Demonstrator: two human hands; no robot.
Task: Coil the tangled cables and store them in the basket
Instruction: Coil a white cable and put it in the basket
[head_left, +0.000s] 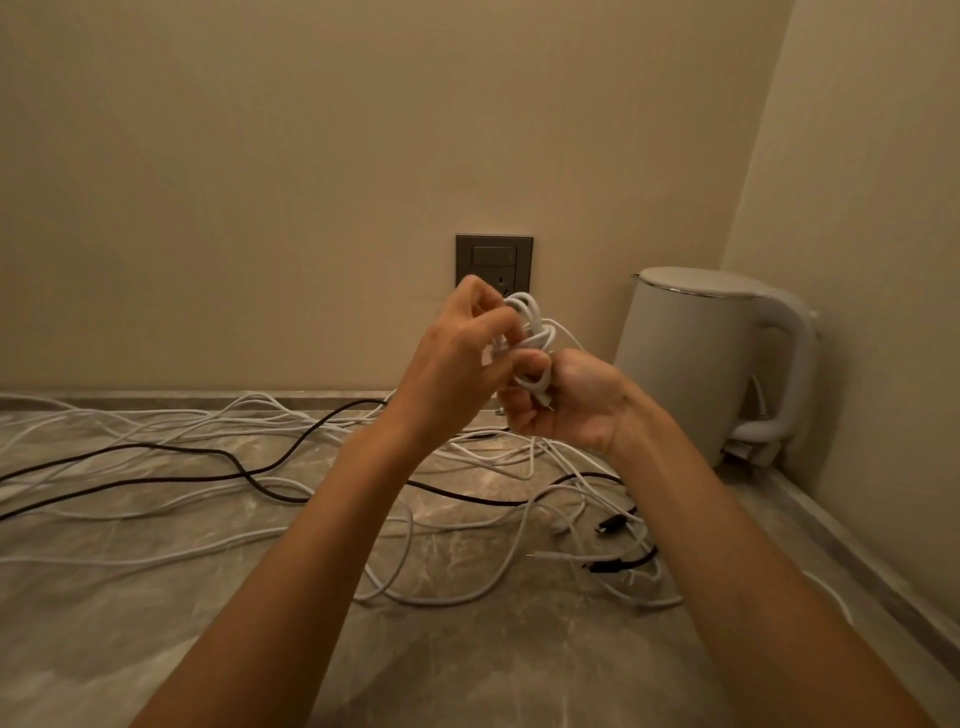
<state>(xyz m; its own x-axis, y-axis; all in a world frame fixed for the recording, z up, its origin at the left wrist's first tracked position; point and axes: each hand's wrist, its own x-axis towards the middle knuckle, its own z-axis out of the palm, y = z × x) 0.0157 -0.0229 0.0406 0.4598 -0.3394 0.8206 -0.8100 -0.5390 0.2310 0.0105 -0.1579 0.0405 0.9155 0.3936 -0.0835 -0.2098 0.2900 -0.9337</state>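
Left hand (462, 358): pinching loops of the white cable coil (535, 332), centre frame.
Right hand (566, 402): gripping the coil's lower end.
Tangled cables (498, 449): sprawling across the marble surface (156, 623), lower frame.
Progress: seemingly early, with one coil forming, the rest waiting and no basket showing.

marble counter (156, 649) | white cables (498, 454) tangled with black cables (467, 498), spread across | white kettle (691, 358) in right back corner

Head camera, single view. Worn on my head, wide-angle, facing forward and slightly down across the counter (156, 649) to the wall (260, 156). Near range: forearms (322, 545) enter from the bottom edge, left hand (457, 364) and right hand (571, 405) at centre. Kettle (691, 353) at right.
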